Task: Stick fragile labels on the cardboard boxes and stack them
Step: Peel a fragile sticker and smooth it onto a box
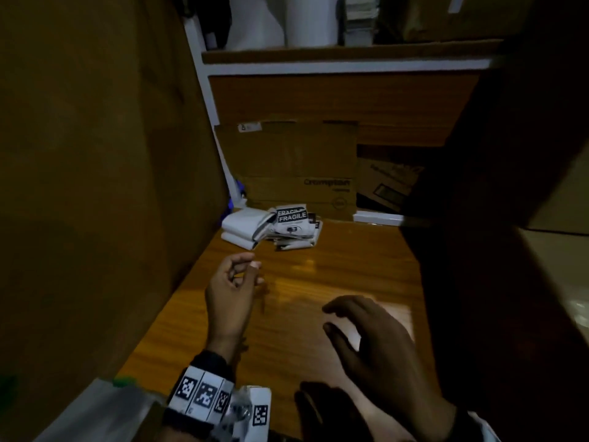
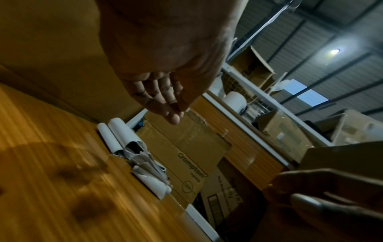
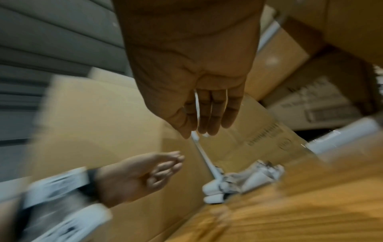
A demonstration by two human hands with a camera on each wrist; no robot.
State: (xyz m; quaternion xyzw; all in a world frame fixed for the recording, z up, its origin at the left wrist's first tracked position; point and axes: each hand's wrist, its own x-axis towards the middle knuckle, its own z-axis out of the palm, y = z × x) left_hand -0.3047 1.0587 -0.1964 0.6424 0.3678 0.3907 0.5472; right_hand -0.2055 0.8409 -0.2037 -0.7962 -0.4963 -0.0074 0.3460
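A loose pile of black-and-white fragile labels lies at the back of the wooden table, beside folded white backing sheets. My left hand hovers just in front of the pile, fingers loosely curled and holding nothing. My right hand hangs over the table's middle with relaxed, spread fingers, also empty. A tall cardboard box stands close on the left, and a dark cardboard box on the right. The left wrist view shows the left hand above the labels; the blurred right wrist view shows the right hand.
A flattened Crompton carton leans against the wooden back panel behind the labels. Above it a shelf carries a white roll and more boxes. The two big boxes hem in the table's strip on both sides.
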